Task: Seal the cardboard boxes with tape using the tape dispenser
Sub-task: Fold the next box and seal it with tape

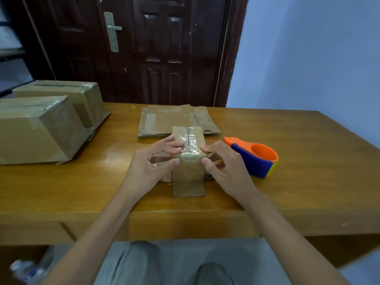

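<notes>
Both hands are on the small brown cardboard box (188, 153) at the middle of the glossy wooden worktop (298, 182), and it sits squarely between them. The left hand (150, 167) comes in from the box's left side, fingers laid across the top near the taped seam and thumb tucked against the front face, so the box's near left corner is pinched. The right hand (224, 163) mirrors it on the other side, fingertips on the near right edge of the top, thumb pressed to the front. A strip of clear shiny tape (192, 140) runs along the centre seam of the box's top and folds over the front edge, right between the two sets of fingertips. One loose cardboard flap lies flat on the worktop at the near foot of the box. Just to the right of the right hand rests the orange, blue and yellow plastic tape dispenser (255, 159), lying on the worktop with neither hand on it. Behind the box lies a stack of flattened cardboard sheets (162, 122). Off to the left, well apart, stand two larger taped cardboard boxes (41, 124), one behind the other.
</notes>
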